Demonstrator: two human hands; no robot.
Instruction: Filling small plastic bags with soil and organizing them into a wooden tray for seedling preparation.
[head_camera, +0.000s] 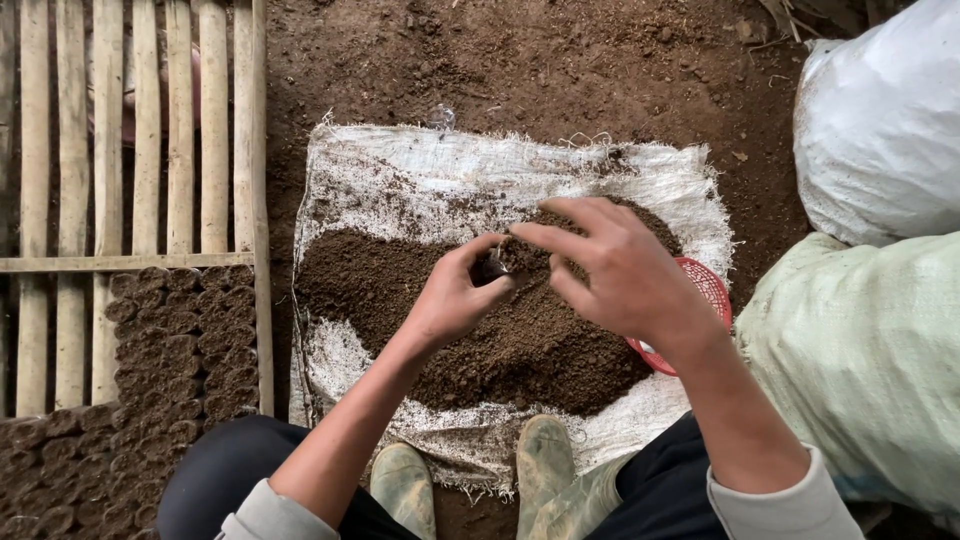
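Item: small soil-filled bag (497, 262), over the middle of the white sack (400, 180) spread on the floor. Left hand (452, 295) pinches its rim; right hand (620, 270) presses soil (500, 350) in with fingertips. Likely soft, light, crumbly; best held around its sides.
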